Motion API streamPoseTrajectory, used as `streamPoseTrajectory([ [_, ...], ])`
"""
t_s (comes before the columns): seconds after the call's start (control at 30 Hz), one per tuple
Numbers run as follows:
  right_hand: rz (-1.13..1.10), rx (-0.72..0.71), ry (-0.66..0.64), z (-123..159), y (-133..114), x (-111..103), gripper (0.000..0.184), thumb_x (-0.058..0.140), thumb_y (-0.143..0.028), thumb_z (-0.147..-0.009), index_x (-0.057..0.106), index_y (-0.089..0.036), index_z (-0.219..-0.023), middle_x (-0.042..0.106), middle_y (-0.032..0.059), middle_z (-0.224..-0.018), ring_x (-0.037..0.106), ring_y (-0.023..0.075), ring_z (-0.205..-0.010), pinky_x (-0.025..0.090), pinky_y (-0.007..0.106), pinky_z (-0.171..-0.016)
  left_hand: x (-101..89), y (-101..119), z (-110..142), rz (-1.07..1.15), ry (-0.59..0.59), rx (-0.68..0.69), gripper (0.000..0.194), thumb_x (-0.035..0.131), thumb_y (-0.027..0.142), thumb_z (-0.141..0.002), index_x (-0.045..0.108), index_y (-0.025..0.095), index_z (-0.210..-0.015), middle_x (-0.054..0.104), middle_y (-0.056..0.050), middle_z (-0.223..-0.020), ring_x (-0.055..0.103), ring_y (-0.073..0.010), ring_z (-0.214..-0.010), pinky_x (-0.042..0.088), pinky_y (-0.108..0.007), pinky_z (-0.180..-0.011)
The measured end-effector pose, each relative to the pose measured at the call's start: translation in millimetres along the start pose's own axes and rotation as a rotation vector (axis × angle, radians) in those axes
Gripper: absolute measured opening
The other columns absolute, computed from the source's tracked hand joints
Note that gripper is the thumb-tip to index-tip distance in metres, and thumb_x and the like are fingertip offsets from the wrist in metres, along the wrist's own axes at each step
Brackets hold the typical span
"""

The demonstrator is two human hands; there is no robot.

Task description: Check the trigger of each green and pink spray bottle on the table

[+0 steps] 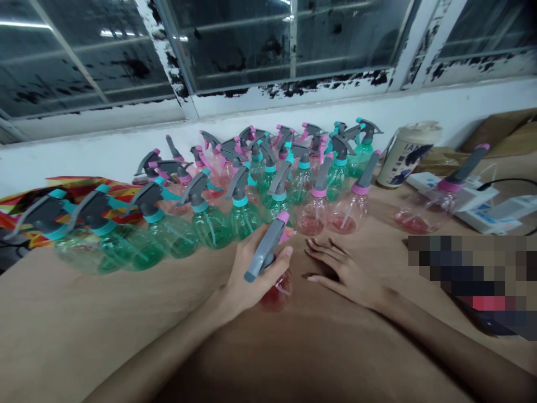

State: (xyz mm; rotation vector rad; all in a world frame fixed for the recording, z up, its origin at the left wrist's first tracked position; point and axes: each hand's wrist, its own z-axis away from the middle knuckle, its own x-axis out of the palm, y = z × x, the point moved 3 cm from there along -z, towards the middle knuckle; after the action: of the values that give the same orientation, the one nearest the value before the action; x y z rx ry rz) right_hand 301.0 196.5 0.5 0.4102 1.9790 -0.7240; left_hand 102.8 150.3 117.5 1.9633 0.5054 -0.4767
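Note:
My left hand (245,271) is wrapped round a pink spray bottle (274,294) with a grey trigger head (264,249) and a pink collar, standing on the brown tabletop (104,330). My right hand (339,268) lies flat on the table just right of that bottle, fingers stretched out, holding nothing. Right behind both hands stand rows of several green spray bottles (212,224) and pink spray bottles (316,210), all with grey triggers.
A lone pink spray bottle (436,201) stands at the right beside a white power strip (478,204) with a black cable. A tall paper cup (405,154) stands by the white wall. A colourful bag (84,190) lies at left. Windows run along the back.

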Motion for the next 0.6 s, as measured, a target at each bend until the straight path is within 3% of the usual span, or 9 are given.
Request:
streamPoseTrajectory([
  [0.1, 0.014, 0.0, -0.011, 0.1, 0.9, 0.9, 0.056, 0.049, -0.05, -0.088, 0.04, -0.024, -0.137, 0.05, 0.0078, -0.138, 0.041, 0.0239, -0.13, 0.027, 0.056, -0.109, 0.7, 3.4, 0.8, -0.003, -0.001, 0.001, 0.01, 0.051, 0.026, -0.086, 0.057, 0.019, -0.089, 0.059, 0.0, -0.074, 0.057, -0.0134, -0.065, 0.048, -0.027, -0.063],
  [0.33, 0.009, -0.011, 0.015, 0.9, 1.4, 1.8, 0.055, 0.05, -0.049, -0.087, 0.043, -0.024, -0.135, 0.051, 0.0079, -0.137, 0.042, 0.0247, -0.129, 0.028, 0.056, -0.108, 5.5, 6.7, 2.2, 0.053, -0.039, -0.075, 0.019, 0.048, 0.031, -0.089, 0.057, 0.018, -0.079, 0.044, 0.005, -0.054, 0.041, -0.009, -0.045, 0.037, -0.022, -0.044],
  [0.47, 0.002, -0.016, 0.022, 1.0, 0.5, 1.2, 0.054, 0.05, -0.048, -0.087, 0.043, -0.024, -0.135, 0.051, 0.0082, -0.137, 0.042, 0.0247, -0.129, 0.028, 0.055, -0.108, 4.7, 6.0, 2.7, 0.036, -0.017, -0.043, 0.02, 0.05, 0.032, -0.087, 0.053, 0.019, -0.072, 0.048, 0.004, -0.057, 0.048, -0.0112, -0.053, 0.043, -0.024, -0.051],
  [0.6, 0.01, -0.008, 0.01, 0.9, -0.3, 0.8, 0.054, 0.048, -0.049, -0.088, 0.043, -0.023, -0.135, 0.051, 0.0084, -0.137, 0.041, 0.0245, -0.13, 0.027, 0.055, -0.109, 4.1, 5.3, 1.2, 0.036, -0.032, 0.002, 0.013, 0.05, 0.029, -0.086, 0.056, 0.019, -0.082, 0.056, 0.001, -0.068, 0.053, -0.0127, -0.063, 0.047, -0.027, -0.062],
])
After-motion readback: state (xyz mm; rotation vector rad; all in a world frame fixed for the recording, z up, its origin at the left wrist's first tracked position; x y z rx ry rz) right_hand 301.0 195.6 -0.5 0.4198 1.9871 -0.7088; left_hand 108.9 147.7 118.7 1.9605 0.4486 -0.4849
